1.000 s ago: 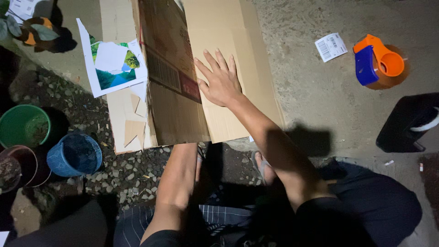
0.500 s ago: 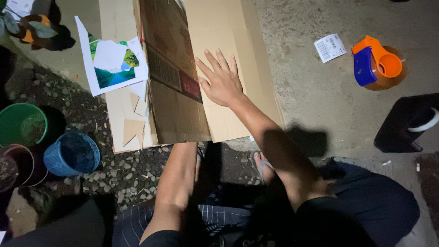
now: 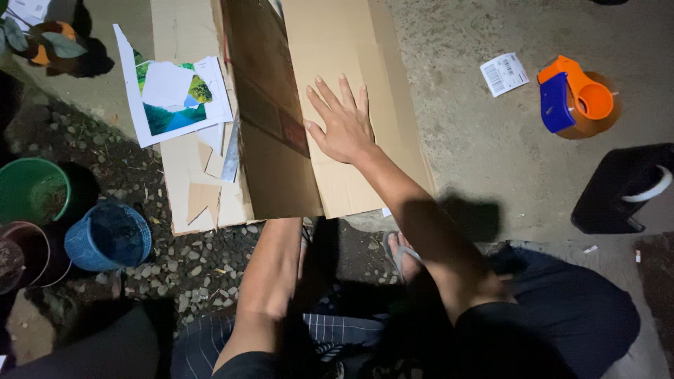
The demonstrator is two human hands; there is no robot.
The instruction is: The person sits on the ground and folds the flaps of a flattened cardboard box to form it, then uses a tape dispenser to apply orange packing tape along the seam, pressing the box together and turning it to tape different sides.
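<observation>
Rough grey concrete ground point(image 3: 456, 133) fills the upper right of the head view, giving way to a strip of gravel and small stones point(image 3: 189, 263) along the lower left.

A large sheet of brown cardboard point(image 3: 365, 42) lies flat on the ground at the upper centre of the frame. One darker flap point(image 3: 270, 140) of it stands raised along a fold and runs from the top edge down toward the middle. The right hand point(image 3: 344, 126) rests palm down on the lighter panel just right of that fold, its grip spread wide with all fingers flat on the cardboard and pinching nothing. The left forearm point(image 3: 270, 274) reaches up from the lower centre and passes under the near edge of the raised flap; the left hand is hidden there, so its grip cannot be told.

Left of the flap, a cut-up printed sheet in green, blue and white point(image 3: 172, 95) lies on another pale cardboard panel, with small cardboard offcuts point(image 3: 203, 200) below it.

At the upper right sits an orange and blue tape dispenser point(image 3: 576, 98), with a small white paper label point(image 3: 504, 73) just to its left. A black object with a white curved stripe point(image 3: 628, 186) lies at the right edge. At the left edge stand a green pot point(image 3: 28, 189), a blue pot point(image 3: 109, 235) and a dark reddish pot point(image 3: 28, 253) close together. A sandalled foot point(image 3: 404, 253) shows below the cardboard's near edge.
</observation>
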